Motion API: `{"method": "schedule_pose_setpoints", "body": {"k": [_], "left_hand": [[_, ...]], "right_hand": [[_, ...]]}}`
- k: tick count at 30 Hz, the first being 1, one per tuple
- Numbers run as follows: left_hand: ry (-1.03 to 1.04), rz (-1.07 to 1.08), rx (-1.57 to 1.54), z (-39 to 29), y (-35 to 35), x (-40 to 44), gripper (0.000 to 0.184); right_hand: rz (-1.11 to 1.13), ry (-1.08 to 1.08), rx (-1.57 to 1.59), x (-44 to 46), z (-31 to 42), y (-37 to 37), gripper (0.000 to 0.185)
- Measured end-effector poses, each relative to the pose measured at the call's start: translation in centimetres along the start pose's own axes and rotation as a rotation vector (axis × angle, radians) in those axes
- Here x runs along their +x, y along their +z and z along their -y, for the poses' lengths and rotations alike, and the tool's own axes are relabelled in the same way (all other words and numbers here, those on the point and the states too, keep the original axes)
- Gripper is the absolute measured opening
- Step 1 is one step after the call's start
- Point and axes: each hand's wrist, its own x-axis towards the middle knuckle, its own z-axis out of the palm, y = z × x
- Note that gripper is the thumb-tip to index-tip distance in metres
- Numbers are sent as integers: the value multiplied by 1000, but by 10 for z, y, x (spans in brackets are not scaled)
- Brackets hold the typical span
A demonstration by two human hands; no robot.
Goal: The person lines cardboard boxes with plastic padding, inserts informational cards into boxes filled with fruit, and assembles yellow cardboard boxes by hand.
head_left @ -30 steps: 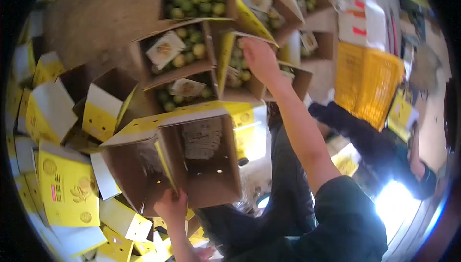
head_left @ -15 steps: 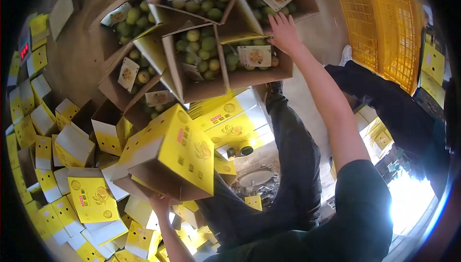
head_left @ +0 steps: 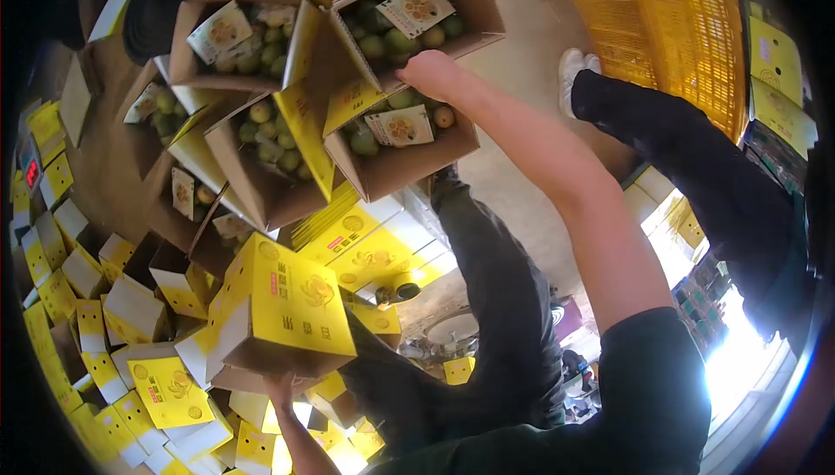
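Observation:
My left hand [head_left: 280,388] grips the lower edge of a yellow printed carton [head_left: 300,301] from below, holding it tilted over the pile at left. At the top, my right hand [head_left: 430,73] has its fingers curled at the near edge of an open fruit carton [head_left: 477,18]; the fingertips are partly hidden. Inside that carton lie round green fruits [head_left: 400,43] and a printed card [head_left: 416,8]. Just below my right hand stands another open carton [head_left: 417,170] with green fruit and a card [head_left: 402,125].
More open fruit cartons [head_left: 296,192] stand close together at the upper left. Empty yellow-and-white cartons [head_left: 174,388] are heaped at left. Yellow plastic crates [head_left: 661,31] stand at the upper right. Another person's dark-trousered leg [head_left: 670,136] and white shoe [head_left: 570,79] are nearby.
My right hand's fingers, stretched over the fruit carton's rim before, are now curled at its edge. The view has shifted, and the yellow carton in my left hand appears lower and further left.

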Motion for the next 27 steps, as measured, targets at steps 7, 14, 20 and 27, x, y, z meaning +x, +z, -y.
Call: {"method": "schedule_pose_setpoints", "body": {"k": [7,14,20,27], "left_hand": [[-175,-290,-164,-28,49,-14,66],[-188,-265,-120,-90,84,-21,79],[-299,-242,-94,-79,72,-5,74],[-339,-207,-75,-65,62,-6,79]], "right_hand": [[98,-46,-46,-62,-108,-30,35],[-108,-160,16,-118,-236,-40,26],[-25,-3,-31,-151,-331,-37,29],[-637,211,-433,-176,-401,-16,29]]}}
